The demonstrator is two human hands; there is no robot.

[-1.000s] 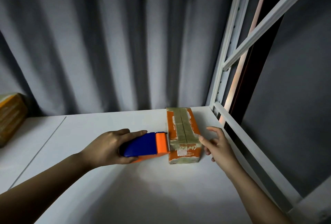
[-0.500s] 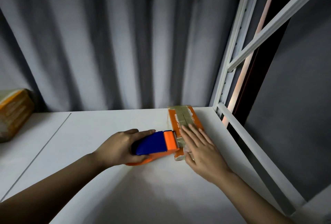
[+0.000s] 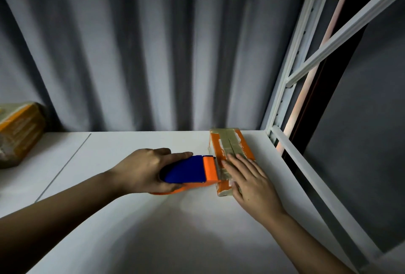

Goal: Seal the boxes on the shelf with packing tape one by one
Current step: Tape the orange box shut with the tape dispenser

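Observation:
A small orange box with strips of brownish tape along its top lies on the white shelf, near the back right corner. My right hand lies flat on the box's near half, fingers straight and pressing the tape. My left hand grips a blue and orange tape dispenser, whose orange front edge touches the box's left side. The near end of the box is partly hidden by my right hand.
A second taped orange box sits at the far left of the shelf. A grey curtain hangs behind. White metal shelf uprights and rails close off the right side.
My right hand came from beside the box's right end onto its top and now presses flat there. The dispenser has stayed against the box's left side.

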